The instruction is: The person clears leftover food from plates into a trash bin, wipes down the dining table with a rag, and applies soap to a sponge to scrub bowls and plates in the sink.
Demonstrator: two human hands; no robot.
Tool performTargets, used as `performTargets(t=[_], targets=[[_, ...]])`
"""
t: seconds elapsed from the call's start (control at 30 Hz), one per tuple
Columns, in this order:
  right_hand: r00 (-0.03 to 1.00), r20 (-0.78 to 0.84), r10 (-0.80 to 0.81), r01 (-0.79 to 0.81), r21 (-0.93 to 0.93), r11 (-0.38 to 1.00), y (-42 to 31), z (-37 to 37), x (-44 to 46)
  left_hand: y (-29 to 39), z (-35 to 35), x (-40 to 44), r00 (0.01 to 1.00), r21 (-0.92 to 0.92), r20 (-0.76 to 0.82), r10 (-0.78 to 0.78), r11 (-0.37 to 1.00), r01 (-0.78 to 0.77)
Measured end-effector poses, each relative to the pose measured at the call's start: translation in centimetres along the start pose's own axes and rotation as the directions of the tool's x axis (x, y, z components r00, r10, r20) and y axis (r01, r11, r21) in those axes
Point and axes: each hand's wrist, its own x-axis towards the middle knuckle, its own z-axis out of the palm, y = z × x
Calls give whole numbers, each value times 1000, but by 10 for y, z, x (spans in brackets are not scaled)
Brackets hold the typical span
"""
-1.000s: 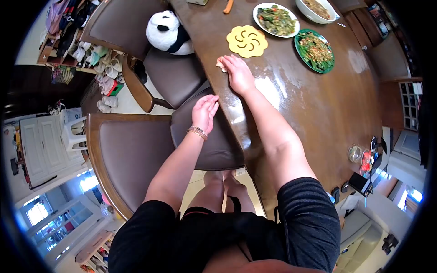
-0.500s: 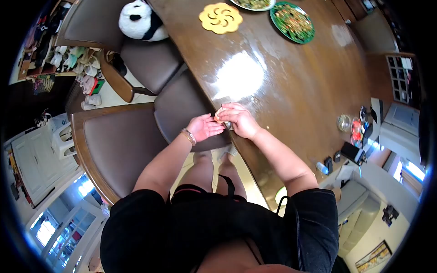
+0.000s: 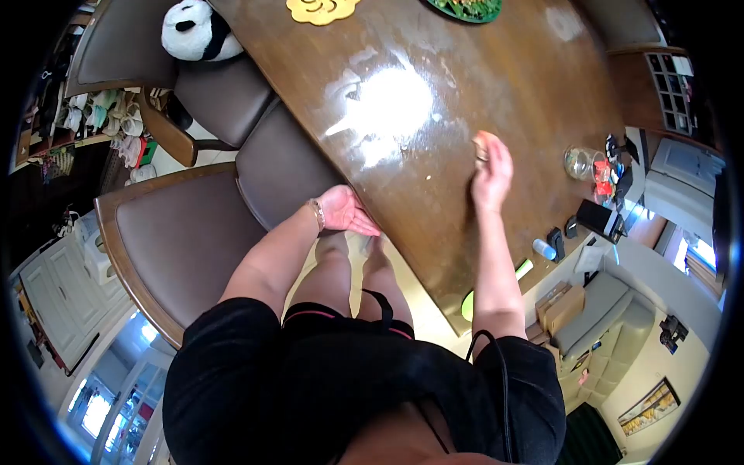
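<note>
My right hand (image 3: 494,180) is over the brown wooden table (image 3: 434,232), its fingers closed round a small pale-and-orange wad (image 3: 482,147). Most of that wad is hidden by the fingers, so its kind cannot be told. At the near table edge, my left hand (image 3: 349,211) is held palm up with its fingers stretched out. No object large enough to make out lies in that palm. A tiny pale crumb (image 3: 428,177) lies on the tabletop between the two hands.
A yellow trivet (image 3: 322,9) and a green-rimmed plate of food (image 3: 469,9) are at the far side. To the right stand a glass jar (image 3: 580,163), a blue-capped bottle (image 3: 544,249) and a black box (image 3: 598,219). Brown chairs (image 3: 174,240) line the left, one bearing a panda plush (image 3: 190,31).
My right hand has gone from the table edge beside my left hand out to the right over the tabletop, still holding the wad. My left hand stays palm up by the edge. The view has shifted.
</note>
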Motion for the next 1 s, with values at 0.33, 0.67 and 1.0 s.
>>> performTargets(t=[0.33,0.67,1.0], targets=[[922,327,-208,213,21,977,-126,88,-99,10,-44,9,959,-47,283,18,999,-5],[961,147,233,-276,488,828,-121,43,-67,25,-44,4,995,50,93,-37,998,32],[976,150,-160,151,68,986,-73,100,40,56,-52,-18,996,71,86,13,997,-19]])
